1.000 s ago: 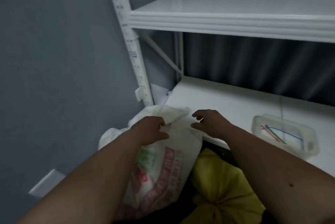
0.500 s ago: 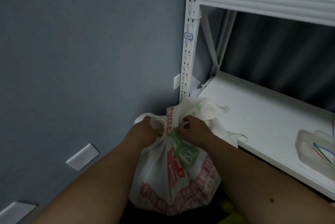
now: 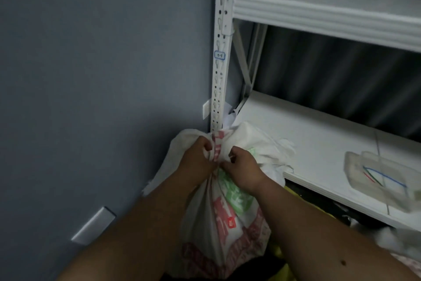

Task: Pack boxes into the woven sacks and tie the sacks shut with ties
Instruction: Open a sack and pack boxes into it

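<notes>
A white woven sack with red and green print stands in front of me, its mouth gathered into a neck. My left hand grips the left side of that neck with curled fingers. My right hand pinches the neck from the right, close against the left hand. A thin pale strand shows at the right fingertips; I cannot tell if it is a tie. The sack's loose top fans out above both hands. Its contents are hidden.
A white metal rack stands to the right, its upright post just behind the sack. On the lower shelf a clear plastic tub holds coloured ties. A yellow sack peeks from under the shelf. A grey wall is on the left.
Both hands went from resting on the sack's open top to gripping its gathered neck. The view swung left, so the yellow sack is nearly out of sight.
</notes>
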